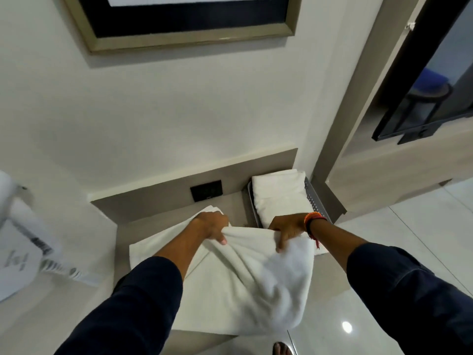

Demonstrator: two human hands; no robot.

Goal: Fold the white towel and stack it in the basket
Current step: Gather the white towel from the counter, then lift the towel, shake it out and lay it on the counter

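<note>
- Both hands, left hand (212, 226) and right hand (289, 230), clench the towel (243, 283) edge, lifting it over the counter (122, 234) to fold.
- Basket (316, 198) sits just beyond, already holding folded towels (277, 193), so it's handy.

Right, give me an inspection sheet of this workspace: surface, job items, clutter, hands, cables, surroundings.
Surface: grey counter against the wall, mostly covered by the towel.
Job's things: white towel partly folded, one edge lifted, the near part hanging over the counter's front edge; grey perforated basket at the counter's far right, already holding folded white towels.
Clutter: nothing seen on the counter.
Hands: left hand and right hand each pinch the towel's raised edge; bracelets on the right wrist.
Cables: nothing seen; black wall socket is unused.
Surroundings: framed picture above, white appliance at left, glossy tiled floor, doorway at right.
</note>
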